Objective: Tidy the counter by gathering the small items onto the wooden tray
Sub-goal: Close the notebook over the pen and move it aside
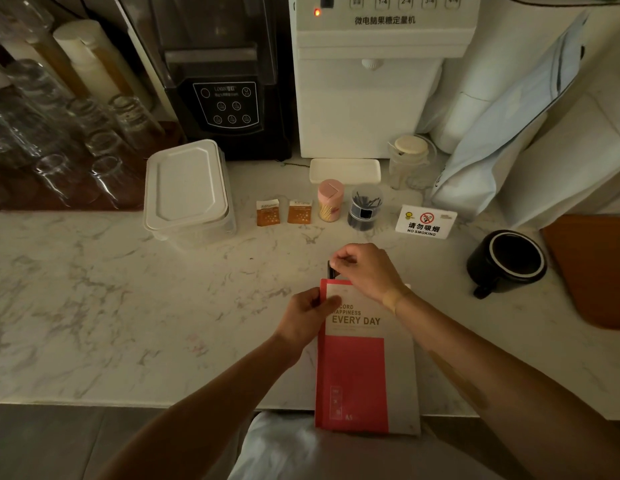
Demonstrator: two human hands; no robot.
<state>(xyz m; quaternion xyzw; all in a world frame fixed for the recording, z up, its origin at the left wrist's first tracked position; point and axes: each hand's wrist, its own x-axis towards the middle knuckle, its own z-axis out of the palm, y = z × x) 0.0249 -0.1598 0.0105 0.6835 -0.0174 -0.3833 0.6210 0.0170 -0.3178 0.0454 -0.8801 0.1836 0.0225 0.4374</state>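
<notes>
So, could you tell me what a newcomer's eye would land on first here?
Probably the red and white notebook at the counter's near edge, held by the left hand while the right hand pinches a small dark object at its top. Next, the black mug at right.

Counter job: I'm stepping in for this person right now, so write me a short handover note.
Left hand grips the red notebook by its top left edge. Right hand pinches a small dark item at the notebook's top.
Two orange sachets, pink toothpick jar, dark jar and no-smoking sign sit on the counter.
Wooden tray at right shows nothing on it; everything remains to gather.
</notes>
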